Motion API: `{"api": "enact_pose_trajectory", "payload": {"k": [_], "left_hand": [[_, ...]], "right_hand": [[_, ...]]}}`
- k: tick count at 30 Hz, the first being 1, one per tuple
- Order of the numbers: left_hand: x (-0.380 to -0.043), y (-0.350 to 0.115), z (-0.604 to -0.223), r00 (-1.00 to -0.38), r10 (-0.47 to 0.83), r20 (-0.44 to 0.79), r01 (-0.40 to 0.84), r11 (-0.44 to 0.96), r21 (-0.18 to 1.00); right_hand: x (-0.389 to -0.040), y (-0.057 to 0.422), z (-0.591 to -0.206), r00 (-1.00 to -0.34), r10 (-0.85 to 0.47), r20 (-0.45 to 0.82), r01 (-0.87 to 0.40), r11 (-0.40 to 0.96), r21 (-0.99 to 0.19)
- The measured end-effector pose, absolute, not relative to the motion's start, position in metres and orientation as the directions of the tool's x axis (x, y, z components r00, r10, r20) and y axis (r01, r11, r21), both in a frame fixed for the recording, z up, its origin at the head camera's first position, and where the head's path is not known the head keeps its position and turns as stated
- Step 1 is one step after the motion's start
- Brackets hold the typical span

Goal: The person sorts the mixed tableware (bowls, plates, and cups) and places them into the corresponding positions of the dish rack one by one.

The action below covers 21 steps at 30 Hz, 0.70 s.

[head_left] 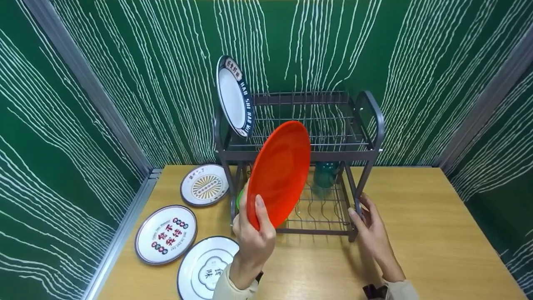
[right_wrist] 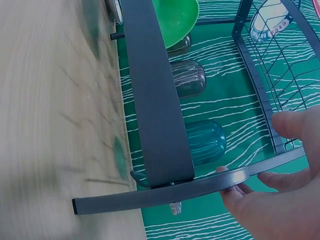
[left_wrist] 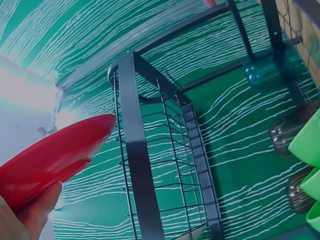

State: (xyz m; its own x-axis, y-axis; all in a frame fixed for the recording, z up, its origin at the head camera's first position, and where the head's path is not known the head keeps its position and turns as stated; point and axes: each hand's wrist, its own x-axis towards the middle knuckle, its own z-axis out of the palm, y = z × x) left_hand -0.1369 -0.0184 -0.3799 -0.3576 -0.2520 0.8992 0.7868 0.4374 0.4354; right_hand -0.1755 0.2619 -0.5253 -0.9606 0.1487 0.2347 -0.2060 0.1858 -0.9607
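My left hand (head_left: 255, 235) grips a red plate (head_left: 283, 175) by its lower edge, thumb on the near face. The plate is tilted steeply, in front of the two-tier dark metal dish rack (head_left: 300, 156). In the left wrist view the red plate (left_wrist: 55, 155) is apart from the rack's upper tier. My right hand (head_left: 374, 235) holds the rack's front right leg between thumb and fingers, seen also in the right wrist view, where the leg (right_wrist: 210, 182) passes between them. A white plate with a dark lettered rim (head_left: 233, 98) stands at the upper tier's left end.
On the table's left lie a gold-patterned plate (head_left: 205, 184), a red-lettered plate (head_left: 166, 235) and a white plate with a flower outline (head_left: 195, 271). The lower tier holds a teal glass (right_wrist: 206, 142), dark glasses (right_wrist: 189, 78) and green bowls (right_wrist: 175, 20). Green walls surround the table (head_left: 433, 233).
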Motion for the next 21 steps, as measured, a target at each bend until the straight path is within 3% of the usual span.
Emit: {"api": "enact_pose_trajectory", "payload": {"k": [8, 13, 21], "left_hand": [[-0.141, -0.017, -0.371, -0.354, -0.227, 0.907, 0.789, 0.449, 0.42], [-0.149, -0.018, -0.362, -0.323, -0.221, 0.92, 0.808, 0.442, 0.39], [-0.159, -0.022, -0.35, -0.378, -0.228, 0.897, 0.788, 0.429, 0.442]], "right_hand": [[-0.184, 0.262, -0.525, -0.973, 0.16, 0.168, -0.129, 0.224, -0.966], [-0.196, 0.26, -0.526, -0.976, 0.188, 0.114, -0.088, 0.138, -0.986], [-0.207, 0.257, -0.523, -0.977, 0.211, 0.038, -0.006, 0.151, -0.989]]}}
